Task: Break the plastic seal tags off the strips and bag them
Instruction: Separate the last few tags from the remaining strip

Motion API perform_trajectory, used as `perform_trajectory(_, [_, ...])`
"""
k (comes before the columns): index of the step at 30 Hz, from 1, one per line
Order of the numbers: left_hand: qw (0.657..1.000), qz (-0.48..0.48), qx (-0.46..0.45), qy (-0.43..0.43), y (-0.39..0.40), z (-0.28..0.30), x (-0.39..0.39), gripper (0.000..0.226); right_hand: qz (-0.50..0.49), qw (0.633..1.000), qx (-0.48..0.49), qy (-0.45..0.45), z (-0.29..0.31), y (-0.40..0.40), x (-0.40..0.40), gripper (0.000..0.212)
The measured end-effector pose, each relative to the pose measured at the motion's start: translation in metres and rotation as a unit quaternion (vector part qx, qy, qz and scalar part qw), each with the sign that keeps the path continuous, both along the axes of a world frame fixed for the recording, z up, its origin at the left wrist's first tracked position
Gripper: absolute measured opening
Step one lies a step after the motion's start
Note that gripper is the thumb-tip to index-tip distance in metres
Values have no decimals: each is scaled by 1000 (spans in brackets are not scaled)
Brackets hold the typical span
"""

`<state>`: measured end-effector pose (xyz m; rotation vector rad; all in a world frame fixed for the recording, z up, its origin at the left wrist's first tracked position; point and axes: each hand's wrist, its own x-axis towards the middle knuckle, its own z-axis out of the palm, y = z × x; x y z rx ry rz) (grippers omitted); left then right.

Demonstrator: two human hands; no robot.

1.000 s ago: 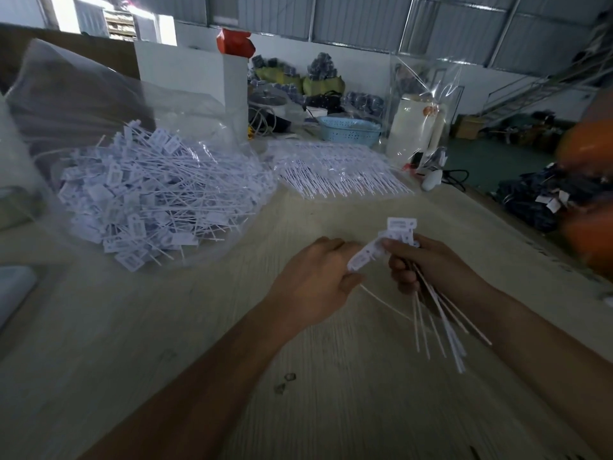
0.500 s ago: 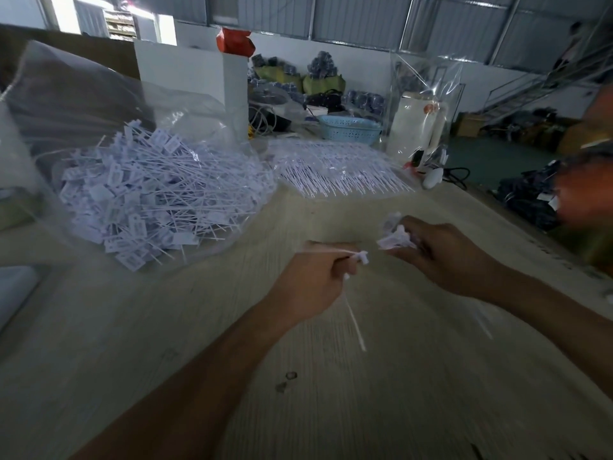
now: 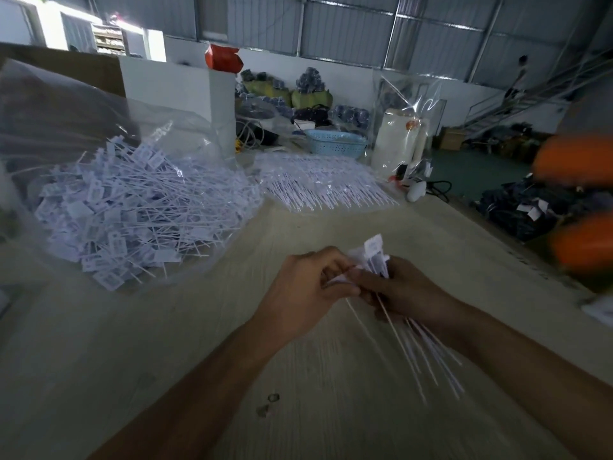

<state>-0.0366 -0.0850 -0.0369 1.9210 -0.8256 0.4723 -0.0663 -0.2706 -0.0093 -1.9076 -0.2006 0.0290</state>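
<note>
While both hands meet over the pale wooden table, the head view shows the right hand clenched round a small bunch of thin white plastic seal tags — flat heads poking up above the fingers, long tails fanning down toward the person. The left hand pinches one tag at the bunch's edge. If it pulls askew, I'd guess the tail bends rather than snaps free, or the loose bunch slips and scatters on the table. The tags look slim, stiff and glossy, blurred just now. Well apart to the left, the big clear plastic bag lies open with a heap of separated tags inside; uncut strips wait beyond.
</note>
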Motion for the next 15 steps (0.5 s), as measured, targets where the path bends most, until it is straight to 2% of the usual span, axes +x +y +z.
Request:
perform_trajectory(2, [998,-29,49,-8,5,0,0,32,-44,992,107,58,5,-4,2,23])
perform_trajectory(4, [990,5,125,-71,7,-3,0,41,-55,973,200,99,6,-4,3,20])
perform_trajectory(5, [983,32,147,-100,7,-3,-1,36,-51,966,227,116,5,-2,3,20])
perform_trajectory(8, [972,81,155,-159,7,2,-4,20,-18,950,278,142,2,9,-2,22])
perform_trajectory(13, [963,97,164,-190,6,7,-11,45,-26,928,349,129,21,16,-2,25])
perform_trajectory(15, [959,115,154,-209,5,8,-11,35,-17,930,344,127,21,20,-4,25])
